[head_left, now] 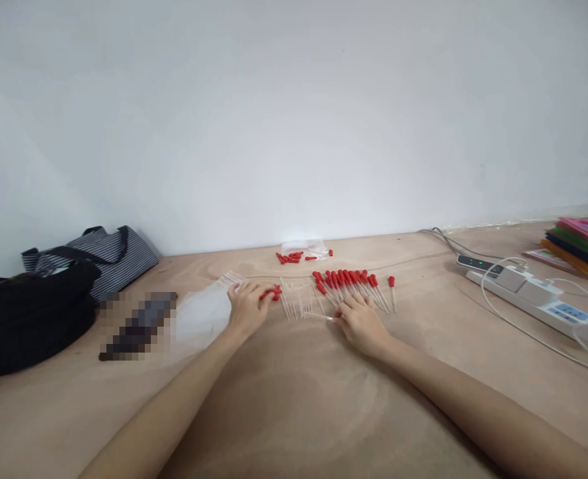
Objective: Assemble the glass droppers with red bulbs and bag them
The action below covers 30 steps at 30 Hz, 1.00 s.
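Observation:
My left hand [248,309] is over a small heap of red rubber dropper bulbs [276,291], its thumb and fingers closing on a bulb at the near edge. In my right hand [362,324] a thin clear dropper tube [320,316] is pinched, its free end pointing left. Between the hands lie several bare clear tubes [296,299], side by side in a loose row. Just beyond my right fingers is a row of droppers [346,278] with red bulbs fitted. One more dropper [392,293] lies apart on the right.
Farther back are more red bulbs [289,257] and a clear bag [302,247] by the wall. Plastic bags [201,316] lie left, beside a pixelated dark object [142,326], a black bag [34,322] and a striped bag [124,263]. On the right are a power strip [533,301] with cables and coloured folders [581,246].

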### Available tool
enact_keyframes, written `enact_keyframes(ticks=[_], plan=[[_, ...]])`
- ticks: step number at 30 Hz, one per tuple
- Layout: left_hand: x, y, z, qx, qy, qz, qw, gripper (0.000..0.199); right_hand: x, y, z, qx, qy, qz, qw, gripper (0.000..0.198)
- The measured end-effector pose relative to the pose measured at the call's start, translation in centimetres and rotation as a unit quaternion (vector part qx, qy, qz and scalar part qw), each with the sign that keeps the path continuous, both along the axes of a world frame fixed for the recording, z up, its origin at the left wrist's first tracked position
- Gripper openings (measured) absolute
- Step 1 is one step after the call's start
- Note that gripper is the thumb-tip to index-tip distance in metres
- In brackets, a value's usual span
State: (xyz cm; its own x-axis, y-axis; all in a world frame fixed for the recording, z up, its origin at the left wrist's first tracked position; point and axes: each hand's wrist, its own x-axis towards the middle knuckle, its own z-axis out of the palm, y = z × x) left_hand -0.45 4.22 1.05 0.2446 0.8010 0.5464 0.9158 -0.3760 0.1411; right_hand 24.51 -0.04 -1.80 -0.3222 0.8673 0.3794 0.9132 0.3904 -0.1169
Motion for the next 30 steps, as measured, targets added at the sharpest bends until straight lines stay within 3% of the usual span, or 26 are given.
enact_keyframes(ticks=[3, 8, 13, 22, 30], plan=[[0.7, -3.2, -1.3, -0.051, -0.027, -0.085, 0.995, 0.015, 1.6, -1.0, -0.5, 0.003, -0.007, 0.062, 0.998, 0.013], [1.1, -5.8, -2.7, -0.131, -0.039, -0.120, 0.983, 0.016, 3.0, -1.5, -0.4, -0.011, 0.003, 0.104, 0.995, 0.013], [1.6, -5.6, -2.3, -0.129, -0.041, -0.107, 0.985, 0.025, 2.5, -1.4, 0.2, -0.021, 0.031, 0.118, 0.992, 0.015], [2.9, -5.6, -3.1, -0.101, -0.024, -0.122, 0.987, 0.013, 0.7, -1.1, -1.7, 0.008, 0.130, 0.112, 0.985, 0.014], [2.9, -6.0, -3.1, -0.106, -0.048, -0.146, 0.982, 0.010, -0.6, -2.3, -1.2, 0.036, 0.148, 0.090, 0.984, 0.013]])
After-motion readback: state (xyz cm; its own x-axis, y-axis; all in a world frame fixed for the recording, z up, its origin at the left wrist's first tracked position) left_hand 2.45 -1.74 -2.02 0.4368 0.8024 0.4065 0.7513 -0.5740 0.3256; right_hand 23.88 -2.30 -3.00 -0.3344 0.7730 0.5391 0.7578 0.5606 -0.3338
